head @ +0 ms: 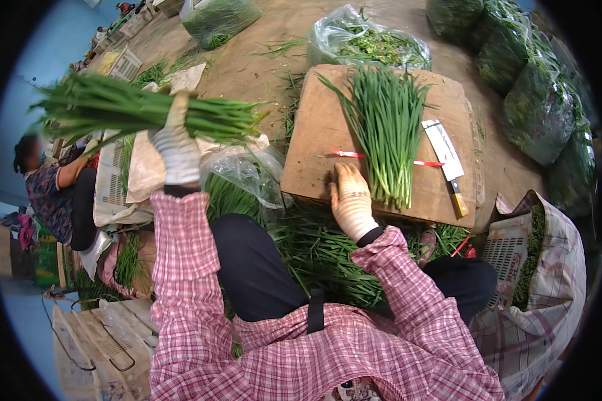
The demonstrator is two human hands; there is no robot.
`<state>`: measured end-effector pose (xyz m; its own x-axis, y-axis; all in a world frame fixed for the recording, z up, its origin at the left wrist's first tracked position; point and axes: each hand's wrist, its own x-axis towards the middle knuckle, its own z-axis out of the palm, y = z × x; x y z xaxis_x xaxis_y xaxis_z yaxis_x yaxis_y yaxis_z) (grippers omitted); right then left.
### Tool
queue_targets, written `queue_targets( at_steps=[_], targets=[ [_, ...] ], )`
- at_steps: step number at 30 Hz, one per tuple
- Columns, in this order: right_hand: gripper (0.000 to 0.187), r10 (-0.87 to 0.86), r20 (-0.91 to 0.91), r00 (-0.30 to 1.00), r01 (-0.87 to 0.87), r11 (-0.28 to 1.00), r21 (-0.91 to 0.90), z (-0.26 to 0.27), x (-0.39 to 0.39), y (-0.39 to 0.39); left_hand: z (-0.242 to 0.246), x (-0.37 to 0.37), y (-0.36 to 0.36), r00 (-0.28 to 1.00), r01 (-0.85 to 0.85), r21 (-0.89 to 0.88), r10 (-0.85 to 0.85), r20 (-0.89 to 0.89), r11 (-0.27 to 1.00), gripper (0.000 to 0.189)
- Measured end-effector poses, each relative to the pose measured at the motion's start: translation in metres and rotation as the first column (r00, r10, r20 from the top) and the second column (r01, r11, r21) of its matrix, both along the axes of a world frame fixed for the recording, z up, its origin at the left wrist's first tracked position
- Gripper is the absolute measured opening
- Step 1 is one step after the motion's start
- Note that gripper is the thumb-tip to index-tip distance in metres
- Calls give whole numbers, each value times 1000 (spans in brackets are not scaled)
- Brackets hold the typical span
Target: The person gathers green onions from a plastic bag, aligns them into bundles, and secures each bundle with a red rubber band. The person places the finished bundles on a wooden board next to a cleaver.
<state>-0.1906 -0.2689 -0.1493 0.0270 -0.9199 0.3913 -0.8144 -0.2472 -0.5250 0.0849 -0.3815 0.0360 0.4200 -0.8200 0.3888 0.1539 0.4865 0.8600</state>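
My left hand (175, 135), in a striped knit glove, is closed around a large bunch of long green leafy stalks (115, 108), raised at the left. My gloved right hand (352, 198) is at the near edge of a wooden board (311, 125), its fingertips close to a red tie strip (348, 154); it shows no object in it. Another bunch of flat green stalks, looking like garlic chives (389, 130), lies on the board across the strip, pale ends towards me. A cleaver with a wooden handle (444, 150) lies right of that bunch.
Loose greens (326, 250) lie between my knees. An open plastic bag of trimmings (376, 45) stands beyond the board. Full bags (539, 110) line the far right. A cloth-draped crate (504, 250) stands at the right. At the left are a white crate (113, 185) and a seated person (55, 190).
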Motion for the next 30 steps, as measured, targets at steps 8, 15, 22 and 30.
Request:
queue_targets(
  at_steps=[8,15,22,30],
  targets=[
    [48,322,-168,932,-317,947,60,-4,39,-66,-36,50,32,950,36,155,14,-312,987,51],
    [50,209,559,802,-268,963,24,70,38,-26,-34,17,51,911,199,167,-120,-395,966,36],
    [10,158,741,653,-310,948,71,95,34,-2,-28,9,74,842,272,145,-163,-514,951,24],
    [47,219,123,968,-172,935,-309,99,6,15,-45,8,99,795,395,116,-276,-541,911,22]
  ],
)
